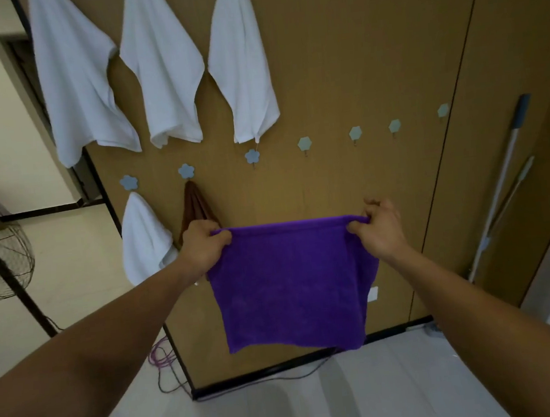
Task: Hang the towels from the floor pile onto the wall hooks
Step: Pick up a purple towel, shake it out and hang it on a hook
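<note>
We are holding the purple towel (291, 284) spread between our hands, hanging below them: the left hand (203, 245) is pinching its top left corner, the right hand (381, 228) its top right corner, fingers curled. Just above the left hand, a brown towel (194, 204) is hanging from a flower hook (186, 170).

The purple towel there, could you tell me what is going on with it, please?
A person holds the purple towel spread out, left hand and right hand each gripping a top corner. It is not yet hung. Three white towels, a small white towel and a brown towel already hang; the next flower hook is free.
</note>
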`<state>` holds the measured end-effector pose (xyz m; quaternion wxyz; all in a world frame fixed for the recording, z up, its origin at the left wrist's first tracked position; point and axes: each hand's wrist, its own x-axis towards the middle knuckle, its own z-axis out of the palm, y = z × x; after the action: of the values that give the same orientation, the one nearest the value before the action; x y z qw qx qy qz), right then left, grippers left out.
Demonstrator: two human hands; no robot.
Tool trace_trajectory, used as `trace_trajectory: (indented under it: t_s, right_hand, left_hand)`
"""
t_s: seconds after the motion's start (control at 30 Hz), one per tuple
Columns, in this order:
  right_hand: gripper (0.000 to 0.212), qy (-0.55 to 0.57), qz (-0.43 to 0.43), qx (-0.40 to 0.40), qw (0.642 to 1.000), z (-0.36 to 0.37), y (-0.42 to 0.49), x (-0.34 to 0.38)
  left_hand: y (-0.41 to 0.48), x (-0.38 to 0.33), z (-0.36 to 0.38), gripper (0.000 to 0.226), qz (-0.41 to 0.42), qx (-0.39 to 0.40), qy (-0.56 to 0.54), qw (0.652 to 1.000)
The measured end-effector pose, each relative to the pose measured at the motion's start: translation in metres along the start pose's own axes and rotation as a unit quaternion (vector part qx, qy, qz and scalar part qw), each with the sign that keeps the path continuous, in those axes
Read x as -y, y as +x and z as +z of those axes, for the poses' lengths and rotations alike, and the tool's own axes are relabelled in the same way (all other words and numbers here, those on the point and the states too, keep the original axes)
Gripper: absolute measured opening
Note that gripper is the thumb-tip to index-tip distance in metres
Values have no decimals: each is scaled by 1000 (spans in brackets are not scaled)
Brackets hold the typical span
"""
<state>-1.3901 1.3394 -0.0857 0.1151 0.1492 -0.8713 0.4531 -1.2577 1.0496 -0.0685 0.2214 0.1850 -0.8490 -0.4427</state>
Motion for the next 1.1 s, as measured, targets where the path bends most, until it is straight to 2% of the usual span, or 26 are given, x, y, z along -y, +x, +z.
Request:
trace_trajectory:
  t_s: [0.1, 0.17, 0.23, 0.33, 0.4, 0.47, 0.5, 0.53, 0.63, 0.67, 0.73, 0.8, 0.83, 0.93, 1.1]
  right_hand:
    - [17, 83, -14, -2, 996, 5, 5, 13]
    - [13, 136, -11, -11, 991, 12, 9, 20]
    - [18, 183, 14, 9, 983, 22, 13, 26]
    - [20, 228, 15, 88, 970, 40, 19, 35]
    - [8, 232, -3, 173, 957, 50, 24, 38]
    - [39, 202, -10, 256, 945, 57, 32, 38]
    - [48, 176, -10, 282, 943, 62, 37, 37]
    - [47, 154, -15, 293, 944, 67, 43, 38]
    - [27, 162, -15, 264, 951, 88, 62, 43]
    - [25, 184, -10, 247, 951, 96, 69, 46]
    - [20, 211, -2, 215, 954, 111, 84, 52]
    - [19, 202, -8, 196, 960, 123, 100, 58]
    - [21, 191, -12, 188, 963, 129, 108, 60]
    - [23, 166, -23, 139, 976, 148, 135, 59]
    - [19, 150, -20, 64, 986, 185, 181, 54]
  left_hand:
    - [-1, -14, 8, 8, -1, -67, -91, 994]
    - [3, -19, 13, 15, -8, -106, -149, 983]
    - [8, -20, 16, 17, -4, -127, -158, 979]
    - [18, -15, 21, 14, -4, -101, -132, 986]
    - [31, -9, 23, 19, -9, -80, -137, 987]
    - [47, -5, 24, 12, -18, -48, -171, 984]
    - [54, -3, 24, 16, -20, -19, -181, 983]
    - [62, 1, 24, 27, -21, 19, -177, 984]
    - [86, 18, 23, 49, 5, 149, -98, 984]
    - [97, 23, 21, 50, 18, 182, -70, 981]
    - [121, 29, 16, 36, 43, 210, -56, 975]
    - [143, 30, 13, 18, 59, 206, -69, 974]
    - [153, 30, 13, 17, 66, 206, -72, 974]
    - [181, 33, 18, 24, 93, 188, -71, 975]
    - [230, 40, 38, 27, 101, 104, -79, 986]
